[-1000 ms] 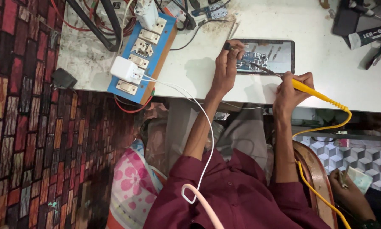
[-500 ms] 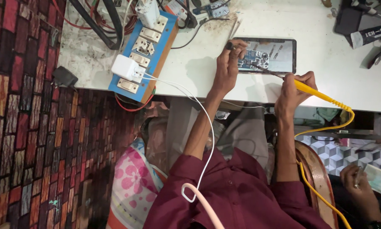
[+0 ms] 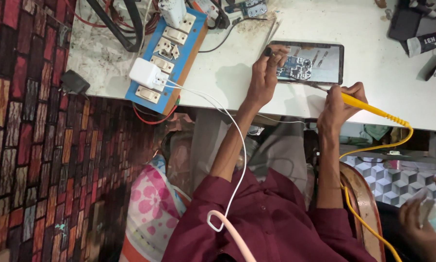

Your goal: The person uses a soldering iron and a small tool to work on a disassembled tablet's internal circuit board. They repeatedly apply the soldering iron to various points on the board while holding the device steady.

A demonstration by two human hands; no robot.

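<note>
Two hands at the white table (image 3: 237,77) edge — left hand (image 3: 264,73) pinches a small dark tool, hard to make out, over the opened tablet (image 3: 309,62). Right hand (image 3: 338,104) grips a yellow soldering iron (image 3: 368,107); its tip is barely visible. Cord runs off-frame.

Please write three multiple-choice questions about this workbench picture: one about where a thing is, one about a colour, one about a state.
1. Where does the opened tablet lie?
A. on the white table
B. on the floor
C. on the lap

2. What colour is the handle of the soldering iron?
A. black
B. yellow
C. green

3. What is the state of the white charger?
A. lying loose on the table
C. hanging off the edge
B. plugged into the blue switchboard

Answers: 1 A, it rests on the table between the left hand and the right hand. 2 B, the handle is yellow. 3 B, it sits in the switchboard.
</note>
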